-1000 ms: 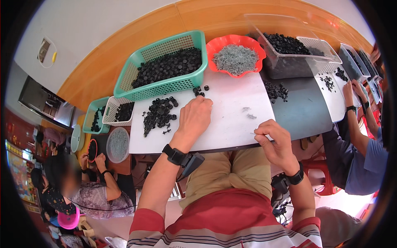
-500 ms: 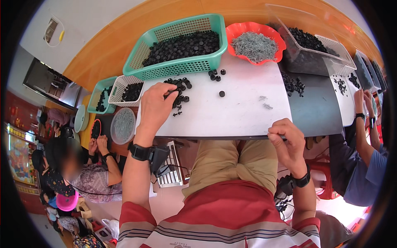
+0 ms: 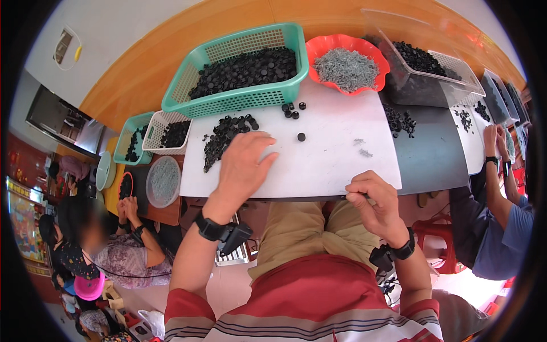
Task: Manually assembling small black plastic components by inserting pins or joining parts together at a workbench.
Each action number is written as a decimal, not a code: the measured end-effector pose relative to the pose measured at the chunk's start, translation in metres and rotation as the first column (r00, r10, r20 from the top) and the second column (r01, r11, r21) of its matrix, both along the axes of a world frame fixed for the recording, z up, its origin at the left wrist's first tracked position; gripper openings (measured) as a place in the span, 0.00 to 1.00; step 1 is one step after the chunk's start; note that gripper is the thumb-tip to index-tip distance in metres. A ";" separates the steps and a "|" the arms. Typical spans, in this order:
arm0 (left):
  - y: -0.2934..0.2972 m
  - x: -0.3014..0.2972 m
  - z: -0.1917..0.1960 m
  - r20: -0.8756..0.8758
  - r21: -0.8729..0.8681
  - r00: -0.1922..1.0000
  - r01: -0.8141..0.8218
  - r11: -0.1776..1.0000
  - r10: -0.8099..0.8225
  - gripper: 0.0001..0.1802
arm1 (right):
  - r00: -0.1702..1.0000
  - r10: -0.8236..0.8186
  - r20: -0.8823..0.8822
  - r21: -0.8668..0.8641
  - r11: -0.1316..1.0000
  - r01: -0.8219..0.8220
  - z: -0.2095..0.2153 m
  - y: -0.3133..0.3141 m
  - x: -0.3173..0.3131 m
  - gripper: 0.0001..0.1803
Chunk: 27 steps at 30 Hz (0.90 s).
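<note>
My left hand (image 3: 245, 165) is over the white board (image 3: 330, 162), its thumb apart from its fingers and nothing visible between them. Beside its fingers lies a pile of small black plastic parts (image 3: 219, 139), with round black caps along its far edge. At the board's near edge my right hand (image 3: 377, 200) is closed in a pinch; a tiny dark bit shows at its fingertips, too small to name. A single black cap (image 3: 301, 137) rests mid-board, and a few black caps (image 3: 292, 110) sit farther back. Some small silver screws (image 3: 364, 153) lie toward the right.
Behind the board stand a green basket (image 3: 245, 102) of black caps, a red bowl (image 3: 383, 71) of screws and a clear bin (image 3: 419, 88). Left are a white basket (image 3: 152, 137) and a round tub (image 3: 163, 181). Co-workers sit on both sides.
My left hand has drawn back from the black caps toward me and to the right, its fingers now apart. My right hand has shifted left along the board's near edge.
</note>
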<state>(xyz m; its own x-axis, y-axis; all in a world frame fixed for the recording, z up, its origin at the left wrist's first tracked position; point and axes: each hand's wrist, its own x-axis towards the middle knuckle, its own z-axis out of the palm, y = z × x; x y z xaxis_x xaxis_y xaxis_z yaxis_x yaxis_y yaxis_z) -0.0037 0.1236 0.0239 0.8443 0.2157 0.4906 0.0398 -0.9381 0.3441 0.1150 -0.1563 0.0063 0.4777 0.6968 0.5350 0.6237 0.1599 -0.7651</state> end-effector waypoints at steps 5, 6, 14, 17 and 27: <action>-0.026 0.043 -0.007 -0.150 0.141 0.988 0.068 0.988 -0.046 0.27 | 0.999 0.001 -0.034 -0.010 1.000 -0.001 -0.002 0.004 -0.003 0.06; -0.025 0.052 -0.007 -0.197 0.197 0.980 0.075 0.977 -0.036 0.29 | 1.000 0.004 -0.015 -0.008 1.000 -0.004 -0.006 0.004 -0.002 0.06; -0.011 0.096 -0.022 -0.242 0.341 0.969 0.123 0.932 -0.040 0.26 | 0.995 0.042 -0.087 -0.050 0.998 -0.046 -0.010 0.002 -0.005 0.05; -0.010 0.102 -0.025 -0.236 0.354 0.970 0.138 0.925 -0.055 0.25 | 0.992 0.072 -0.108 -0.051 0.996 -0.078 -0.006 0.001 -0.006 0.05; -0.002 0.083 -0.019 -0.294 0.340 0.956 0.081 0.937 0.024 0.22 | 0.989 0.095 -0.109 -0.018 0.995 -0.097 -0.005 -0.004 -0.001 0.05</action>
<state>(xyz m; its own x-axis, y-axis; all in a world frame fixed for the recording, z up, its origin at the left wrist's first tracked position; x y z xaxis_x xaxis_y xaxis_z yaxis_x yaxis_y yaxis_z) 0.0796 0.1220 0.0050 0.9633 0.0515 0.2635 0.0597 -0.9980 -0.0230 0.1144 -0.1606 0.0010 0.4620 0.7538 0.4673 0.5198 0.1968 -0.8313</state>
